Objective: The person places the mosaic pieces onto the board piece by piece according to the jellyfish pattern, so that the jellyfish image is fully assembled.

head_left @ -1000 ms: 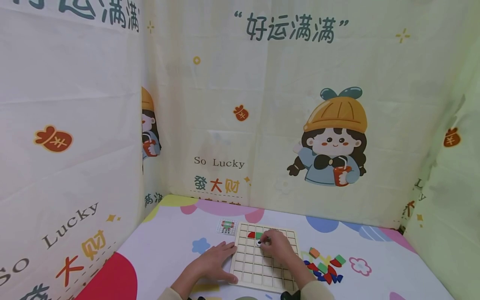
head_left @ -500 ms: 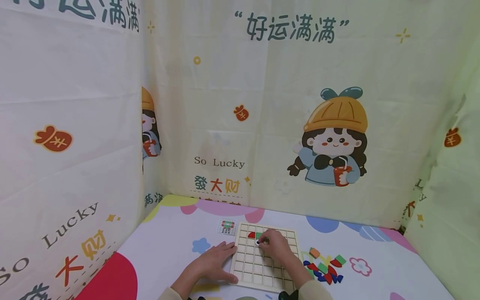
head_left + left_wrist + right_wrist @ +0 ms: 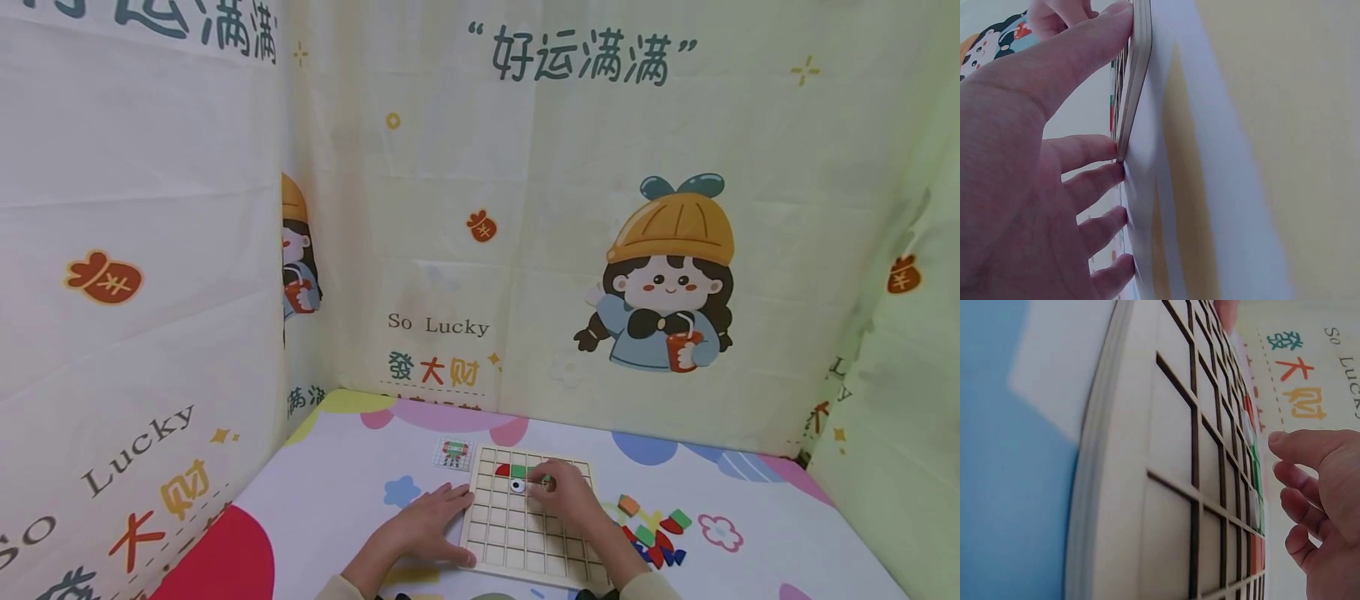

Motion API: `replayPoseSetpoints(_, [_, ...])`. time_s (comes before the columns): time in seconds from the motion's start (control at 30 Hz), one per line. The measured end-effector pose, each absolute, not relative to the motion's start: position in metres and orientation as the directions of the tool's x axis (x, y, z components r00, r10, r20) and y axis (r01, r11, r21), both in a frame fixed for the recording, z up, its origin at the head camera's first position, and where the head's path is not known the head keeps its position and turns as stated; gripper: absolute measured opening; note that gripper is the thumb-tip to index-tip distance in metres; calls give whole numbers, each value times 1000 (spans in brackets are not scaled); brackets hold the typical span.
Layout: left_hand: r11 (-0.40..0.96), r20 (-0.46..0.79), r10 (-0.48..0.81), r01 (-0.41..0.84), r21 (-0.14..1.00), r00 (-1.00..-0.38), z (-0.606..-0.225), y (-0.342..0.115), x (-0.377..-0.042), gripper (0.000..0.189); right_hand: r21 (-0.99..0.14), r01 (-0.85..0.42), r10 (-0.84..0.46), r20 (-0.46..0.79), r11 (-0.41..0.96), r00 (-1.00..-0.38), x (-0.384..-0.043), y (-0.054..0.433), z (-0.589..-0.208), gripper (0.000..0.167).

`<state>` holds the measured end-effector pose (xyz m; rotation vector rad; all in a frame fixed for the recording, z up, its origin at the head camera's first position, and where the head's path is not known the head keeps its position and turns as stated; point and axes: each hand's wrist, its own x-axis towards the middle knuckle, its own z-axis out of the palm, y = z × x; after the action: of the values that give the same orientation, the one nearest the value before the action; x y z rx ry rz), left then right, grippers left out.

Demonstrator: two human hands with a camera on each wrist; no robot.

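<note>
A wooden grid board (image 3: 495,533) lies on the table. My left hand (image 3: 430,522) rests at its left side; in the left wrist view, thumb and fingertips touch the board's edge (image 3: 1140,75). A red curved tile (image 3: 503,470) and a green square tile (image 3: 518,472) sit in an upper row. Below the green one lies a white tile with a black dot (image 3: 517,486). My right hand (image 3: 566,493) hovers just right of this tile, partly hiding more tiles. In the right wrist view, its fingers (image 3: 1298,447) are loosely bent and hold nothing.
A small printed pattern card (image 3: 453,453) lies beyond the board's upper left corner. Loose red, blue, green and orange pieces (image 3: 656,537) are scattered right of the board, partly behind my right forearm. A printed cloth wall (image 3: 435,250) stands behind the table.
My right hand has let go of the white dotted tile and shifted slightly right, so the tile shows fully in its cell. The left hand has stayed in place.
</note>
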<state>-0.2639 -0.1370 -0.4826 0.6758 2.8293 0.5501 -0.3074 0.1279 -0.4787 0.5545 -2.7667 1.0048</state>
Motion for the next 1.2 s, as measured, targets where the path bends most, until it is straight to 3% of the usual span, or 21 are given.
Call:
replayPoseSetpoints(0.4, [833,-109,456,380,402,-883,-480,-135,-263,90,-611,-383,-234,312,693,-921,-297,161,-472,14])
replayPoseSetpoints(0.9, [830,-124,450,363,423,-884,-478,-135,-262,90,-572,-152,-34,210,806,-977,-287,209,-472,21])
replayPoseSetpoints(1.2, [834,-123,442,357,421,-889,-476,-135,-261,91,-541,-101,7,194,835,-981,-280,246,-473,21])
